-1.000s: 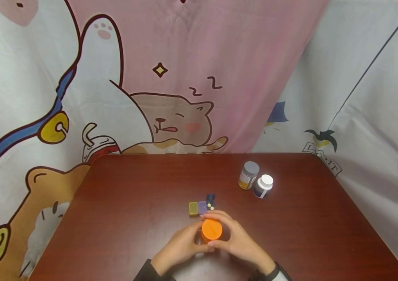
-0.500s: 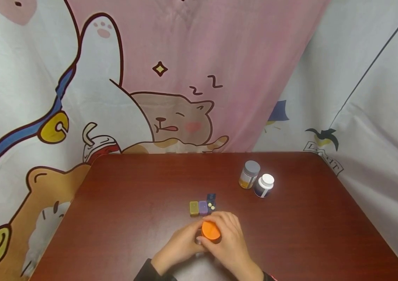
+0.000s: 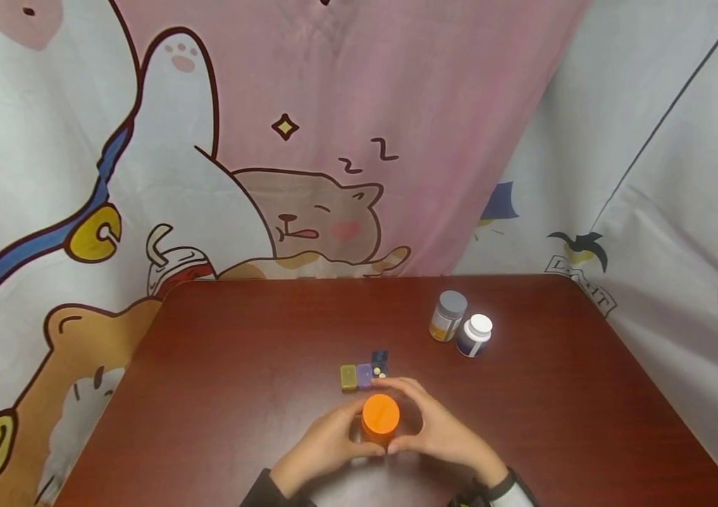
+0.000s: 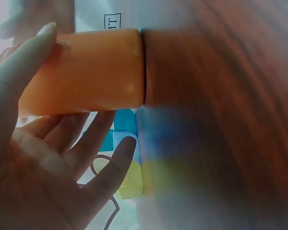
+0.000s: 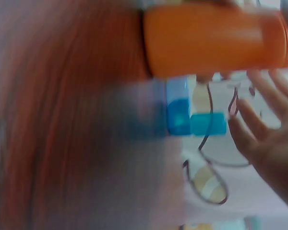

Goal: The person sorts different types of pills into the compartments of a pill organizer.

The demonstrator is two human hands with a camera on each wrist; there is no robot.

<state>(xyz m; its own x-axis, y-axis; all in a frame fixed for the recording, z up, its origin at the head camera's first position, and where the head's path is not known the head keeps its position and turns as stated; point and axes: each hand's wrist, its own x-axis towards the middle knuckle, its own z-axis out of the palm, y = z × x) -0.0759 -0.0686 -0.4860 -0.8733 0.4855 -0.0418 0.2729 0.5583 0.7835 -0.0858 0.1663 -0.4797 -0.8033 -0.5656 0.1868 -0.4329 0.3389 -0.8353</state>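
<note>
An orange bottle with an orange screw cap [image 3: 380,413] stands upright on the table near the front middle. My left hand [image 3: 325,438] grips its side, thumb in front and fingers behind; the left wrist view shows them around the bottle's body [image 4: 86,72]. Around the cap's right side curves my right hand [image 3: 444,433], fingers spread and a gap showing between it and the cap. Just beyond lies a small pill organizer [image 3: 349,377] with yellow, purple and dark blue compartments. The blue lid [image 3: 380,356] is flipped back, and pale round pills [image 3: 377,371] sit in that compartment.
A grey-capped jar [image 3: 447,317] and a white-capped bottle [image 3: 475,336] stand side by side at the back right of the brown table [image 3: 257,331]. A cartoon-printed curtain [image 3: 447,105] hangs behind the table's far edge.
The right hand turned inward over the cap half a second ago, then swung back to the right and loosened from it. The left hand stays on the bottle.
</note>
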